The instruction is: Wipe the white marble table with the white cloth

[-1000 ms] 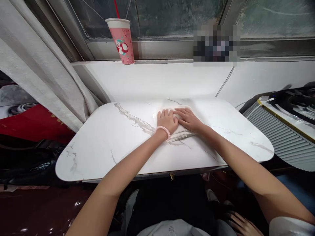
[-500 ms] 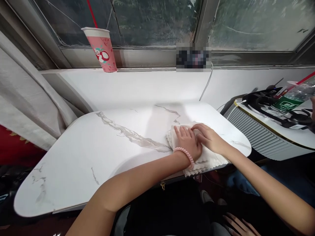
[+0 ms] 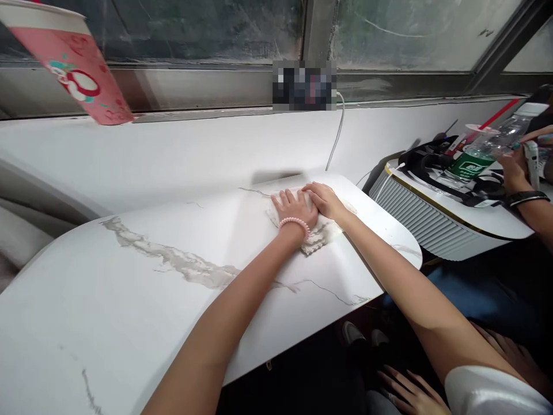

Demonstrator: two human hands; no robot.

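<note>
A whitish cloth with a ruffled edge (image 3: 317, 239) lies on the marble-patterned white tabletop (image 3: 181, 334), partly covered by my hands. My left hand (image 3: 297, 208), with a pink beaded bracelet at the wrist, presses flat on the cloth with its fingers spread. Close against it on the right, my right hand (image 3: 326, 200) also rests on the cloth, its fingers stretched toward my left hand. Both hands are over the far part of the table, near the white wall.
A pink paper cup (image 3: 82, 75) stands on the window ledge, near a blurred-out object (image 3: 304, 86) with a white cable. At right, a ribbed white cabinet (image 3: 449, 222) carries a green-labelled bottle (image 3: 470, 164) and black straps. Another person's hand (image 3: 514, 167) holds a phone there.
Both hands have slid the cloth away from the table's near edge toward the wall, and the cloth looks more bunched. The view has moved closer and shifted right; another person's hand shows at right.
</note>
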